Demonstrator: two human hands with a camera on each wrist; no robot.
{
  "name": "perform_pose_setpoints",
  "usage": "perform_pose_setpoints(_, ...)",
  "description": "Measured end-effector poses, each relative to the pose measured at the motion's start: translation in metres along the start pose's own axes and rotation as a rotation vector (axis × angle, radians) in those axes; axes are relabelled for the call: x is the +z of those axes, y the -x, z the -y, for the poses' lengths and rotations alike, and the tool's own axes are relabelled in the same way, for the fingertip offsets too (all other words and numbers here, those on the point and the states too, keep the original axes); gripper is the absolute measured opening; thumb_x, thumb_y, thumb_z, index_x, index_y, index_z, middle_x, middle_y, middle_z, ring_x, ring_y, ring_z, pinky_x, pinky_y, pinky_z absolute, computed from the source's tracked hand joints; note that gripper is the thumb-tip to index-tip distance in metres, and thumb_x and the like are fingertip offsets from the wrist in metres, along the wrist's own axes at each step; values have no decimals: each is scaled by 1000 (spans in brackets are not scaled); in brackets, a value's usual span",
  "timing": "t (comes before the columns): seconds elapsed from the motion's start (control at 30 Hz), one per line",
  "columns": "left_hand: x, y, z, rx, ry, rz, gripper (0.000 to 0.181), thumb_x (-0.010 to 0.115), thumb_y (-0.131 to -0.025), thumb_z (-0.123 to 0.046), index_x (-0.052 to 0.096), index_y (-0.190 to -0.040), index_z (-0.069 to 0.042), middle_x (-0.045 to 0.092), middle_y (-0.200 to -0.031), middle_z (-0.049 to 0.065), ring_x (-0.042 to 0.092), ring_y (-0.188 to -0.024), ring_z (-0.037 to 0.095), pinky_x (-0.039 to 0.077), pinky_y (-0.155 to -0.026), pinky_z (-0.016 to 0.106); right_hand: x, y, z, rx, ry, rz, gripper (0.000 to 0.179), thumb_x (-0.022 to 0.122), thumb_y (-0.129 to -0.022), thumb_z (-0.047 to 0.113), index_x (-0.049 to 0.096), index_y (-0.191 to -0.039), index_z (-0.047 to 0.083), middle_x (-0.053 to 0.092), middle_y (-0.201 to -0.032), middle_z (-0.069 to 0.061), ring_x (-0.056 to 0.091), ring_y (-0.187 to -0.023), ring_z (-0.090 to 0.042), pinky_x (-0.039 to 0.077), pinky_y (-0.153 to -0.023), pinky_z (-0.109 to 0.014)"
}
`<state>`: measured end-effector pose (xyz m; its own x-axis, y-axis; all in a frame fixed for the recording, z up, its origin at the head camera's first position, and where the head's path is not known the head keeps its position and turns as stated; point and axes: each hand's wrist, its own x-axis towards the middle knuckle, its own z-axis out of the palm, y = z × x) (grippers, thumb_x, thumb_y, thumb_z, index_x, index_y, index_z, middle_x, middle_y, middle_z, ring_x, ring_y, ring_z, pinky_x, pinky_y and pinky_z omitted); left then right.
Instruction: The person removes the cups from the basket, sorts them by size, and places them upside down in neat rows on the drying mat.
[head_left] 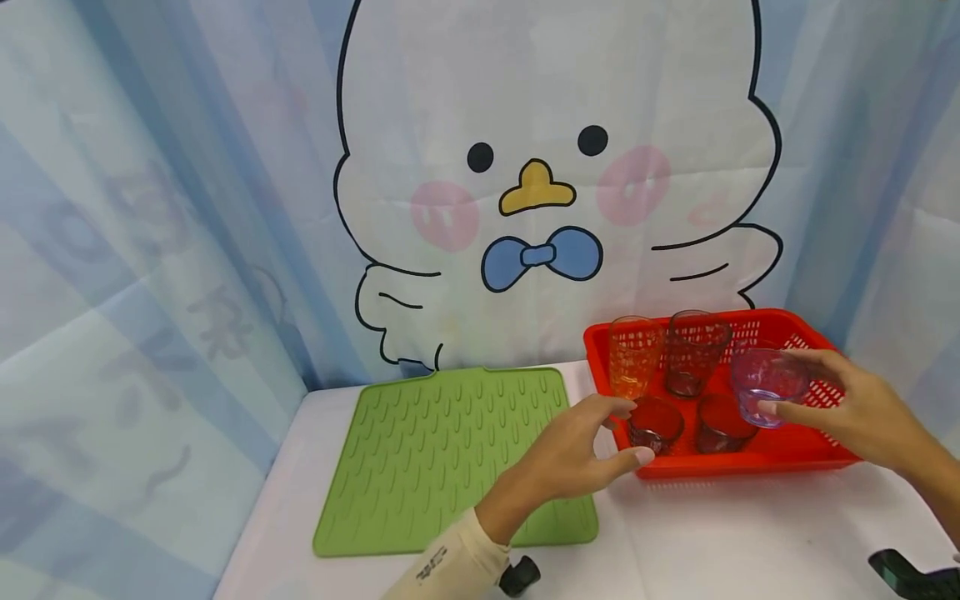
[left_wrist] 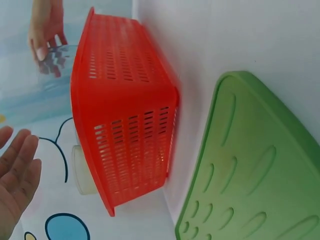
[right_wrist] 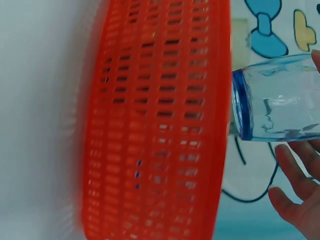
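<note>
My right hand (head_left: 862, 404) grips a short clear glass (head_left: 772, 379) by its side, thumb in front, over the right half of a red plastic basket (head_left: 720, 468). In the right wrist view this glass (right_wrist: 282, 102) shows a thick blue-tinted base, just above the basket's rim. My left hand (head_left: 573, 450) is at the basket's near left corner, fingers apart from the thumb and nothing between them. Beside its fingertips sits a short glass (head_left: 656, 429), with another short glass (head_left: 723, 425) to its right. Two taller glasses, one left (head_left: 632, 354) and one right (head_left: 697, 354), stand behind them.
A green ridged drying mat (head_left: 450, 450) lies left of the basket on the white tabletop (head_left: 750, 533). Behind the table hangs a curtain (head_left: 540, 83) with a cartoon chick. A dark object (head_left: 911, 575) shows at the lower right.
</note>
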<state>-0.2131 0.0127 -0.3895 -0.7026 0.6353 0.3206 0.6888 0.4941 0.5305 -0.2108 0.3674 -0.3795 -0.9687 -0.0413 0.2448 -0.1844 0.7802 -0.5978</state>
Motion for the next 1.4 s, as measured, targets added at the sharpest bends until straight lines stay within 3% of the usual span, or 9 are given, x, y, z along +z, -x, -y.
perform_pose_setpoints(0.1,3,-3,-3,-10,2,-1,60,61,-96,-52,51,-143,-16,61,-131,-4,58,-111,5,48,-88,15,1,4,14,-21,-18,-6,80,83,-82,31,43,-145,2,46,-137,-32,39,-117,-55,58,-64,-32)
perform_pose_setpoints(0.2,6,-6,-7,-25,21,13,66,60,-96,-54,46,-148,-15,58,-136,-4,57,-116,5,48,-94,17,5,9,26,-61,-34,-10,77,85,-81,29,46,-143,4,49,-136,-27,43,-117,-51,47,-63,-13)
perform_pose_setpoints(0.27,9,-8,-8,-34,34,22,71,60,-96,-55,42,-151,-14,55,-141,-5,57,-120,5,48,-97,18,9,13,33,-97,-38,-18,76,87,-78,27,50,-141,7,52,-134,-22,49,-116,-42,47,-65,-12)
perform_pose_setpoints(0.4,12,-9,-10,-40,60,24,76,59,-95,-57,35,-155,-15,53,-142,-6,55,-123,5,48,-99,19,18,21,49,-162,-44,-16,71,90,-75,28,57,-137,18,55,-130,13,54,-113,-13,50,-69,-15)
perform_pose_setpoints(0.5,13,-10,-10,-18,99,27,76,61,-95,-54,33,-155,-15,52,-143,-6,54,-124,4,47,-100,19,23,28,61,-198,-69,0,70,91,-73,26,58,-135,23,48,-125,30,53,-111,-2,53,-69,-18)
perform_pose_setpoints(0.67,11,-9,-13,34,175,42,76,67,-94,-46,34,-154,-14,53,-142,-4,55,-123,3,47,-99,16,32,38,80,-273,-118,25,71,92,-70,19,60,-133,25,56,-122,19,49,-106,9,57,-70,-19)
perform_pose_setpoints(0.83,9,-8,-15,104,207,39,75,72,-92,-38,35,-152,-13,54,-136,-2,55,-115,0,46,-94,10,35,44,94,-300,-131,37,70,92,-71,19,60,-132,28,59,-119,14,51,-104,3,56,-73,-20)
perform_pose_setpoints(1.0,7,-6,-15,142,254,14,73,76,-89,-32,40,-149,-12,56,-135,-2,54,-112,-3,48,-93,12,39,47,103,-303,-147,42,71,92,-71,19,59,-133,28,59,-115,10,54,-102,-1,56,-74,-20)
perform_pose_setpoints(1.4,2,1,-13,171,202,-46,65,81,-84,-33,51,-139,-15,60,-125,-5,54,-103,-3,48,-85,9,50,53,111,-322,-174,56,69,92,-72,21,60,-132,29,58,-116,12,57,-100,-5,56,-77,-18)
